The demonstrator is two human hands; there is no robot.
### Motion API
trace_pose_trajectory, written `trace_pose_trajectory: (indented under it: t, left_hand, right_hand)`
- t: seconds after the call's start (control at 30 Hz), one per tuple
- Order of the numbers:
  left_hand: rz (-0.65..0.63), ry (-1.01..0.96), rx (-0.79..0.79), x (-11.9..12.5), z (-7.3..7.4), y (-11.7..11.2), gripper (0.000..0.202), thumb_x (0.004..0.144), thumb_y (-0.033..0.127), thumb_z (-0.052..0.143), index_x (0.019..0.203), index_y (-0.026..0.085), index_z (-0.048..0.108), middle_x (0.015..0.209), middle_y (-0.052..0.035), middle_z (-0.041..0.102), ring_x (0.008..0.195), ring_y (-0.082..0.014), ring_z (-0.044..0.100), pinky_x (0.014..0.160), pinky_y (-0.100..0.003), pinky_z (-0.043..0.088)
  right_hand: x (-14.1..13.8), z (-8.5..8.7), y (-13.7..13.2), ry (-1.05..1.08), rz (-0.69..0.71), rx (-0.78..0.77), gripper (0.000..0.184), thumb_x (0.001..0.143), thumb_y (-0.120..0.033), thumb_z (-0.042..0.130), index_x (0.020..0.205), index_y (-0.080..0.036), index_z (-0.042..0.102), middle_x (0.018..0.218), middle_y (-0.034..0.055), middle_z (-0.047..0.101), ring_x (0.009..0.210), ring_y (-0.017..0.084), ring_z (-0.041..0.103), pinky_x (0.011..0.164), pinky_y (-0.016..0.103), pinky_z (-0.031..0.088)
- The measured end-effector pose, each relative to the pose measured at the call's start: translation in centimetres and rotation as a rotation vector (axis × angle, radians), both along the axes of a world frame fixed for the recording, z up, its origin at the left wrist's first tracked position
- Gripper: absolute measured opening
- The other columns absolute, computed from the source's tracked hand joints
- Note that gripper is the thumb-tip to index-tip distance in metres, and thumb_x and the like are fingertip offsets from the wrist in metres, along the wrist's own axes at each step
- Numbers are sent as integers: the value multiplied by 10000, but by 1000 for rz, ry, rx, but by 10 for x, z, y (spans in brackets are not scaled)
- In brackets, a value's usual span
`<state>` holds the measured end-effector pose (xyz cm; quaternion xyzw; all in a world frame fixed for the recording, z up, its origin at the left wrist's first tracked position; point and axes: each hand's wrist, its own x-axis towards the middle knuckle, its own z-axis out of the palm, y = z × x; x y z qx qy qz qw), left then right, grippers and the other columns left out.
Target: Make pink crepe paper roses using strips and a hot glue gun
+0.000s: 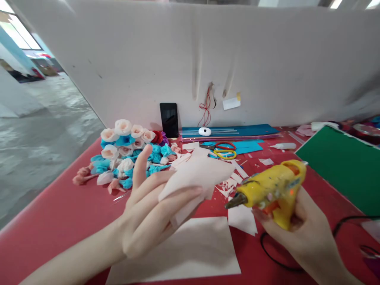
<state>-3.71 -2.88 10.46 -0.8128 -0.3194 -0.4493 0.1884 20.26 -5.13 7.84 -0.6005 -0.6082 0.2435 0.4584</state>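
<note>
In the head view, my left hand (151, 209) grips pale pink paper petals (202, 170) between its fingers, with one finger pointing up. My right hand (308, 229) is wrapped around the handle of a yellow hot glue gun (270, 186). Its dark nozzle points left toward the petals, a short gap away from them. Beneath my left hand a pale sheet of paper (202, 249) lies on the red tabletop. A smaller pale paper piece (242, 217) lies below the nozzle.
Paper flowers (118, 152) in white, blue and pink are heaped at the left. Behind are scissors (224, 150), paper scraps (227, 186), a dark phone (169, 118) and a white glue bottle (283, 146). A green board (341, 166) lies right; a black cord (276, 259) runs below the gun.
</note>
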Motion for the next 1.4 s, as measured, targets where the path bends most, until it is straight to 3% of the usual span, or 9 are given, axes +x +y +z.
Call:
trace_pose_trajectory:
  t: [0.1,0.27,0.43,0.73,1.13,1.4]
  left_hand:
    - [6,5,-31,2,1,-2,343,694,137,649,999,259,552,725,64,675,690,-139,633,982,-462,423]
    - [0,36,-86,2,0,0,172,781,186,554,938,254,550,685,63,659,677,-140,630,934,-436,459]
    - [19,11,-19,3,-1,2,131,785,201,566,913,225,556,693,57,662,668,-115,610,913,-404,474]
    - [18,-19,80,7,10,2,123,736,193,637,831,165,563,622,77,624,658,-65,578,821,-272,520]
    - [-22,-14,78,7,7,5,214,653,128,707,829,125,584,621,58,615,677,-85,579,982,-477,412]
    - [-17,-14,88,7,8,4,229,636,138,720,816,133,579,600,71,609,660,-80,577,984,-499,404]
  right_hand:
    - [-2,-4,0,-25,6,19,308,656,-341,641,870,-227,451,560,-21,545,430,135,548,379,194,495]
    - [-2,-7,-3,-91,-88,49,234,670,-343,615,817,-223,478,573,-5,557,451,136,557,385,186,488]
    - [2,-10,-3,-169,-39,120,189,677,-310,597,805,-220,491,573,-5,571,442,132,565,361,164,472]
    - [0,-8,-2,-195,-92,172,173,673,-298,621,756,-212,496,544,-24,560,412,115,543,351,150,454]
    - [-1,-10,-2,-372,-119,382,167,691,-282,618,712,-211,468,417,-72,470,320,90,486,310,120,413]
    - [1,-6,-3,-399,-166,433,204,697,-317,605,670,-212,433,413,-71,449,309,87,451,293,147,387]
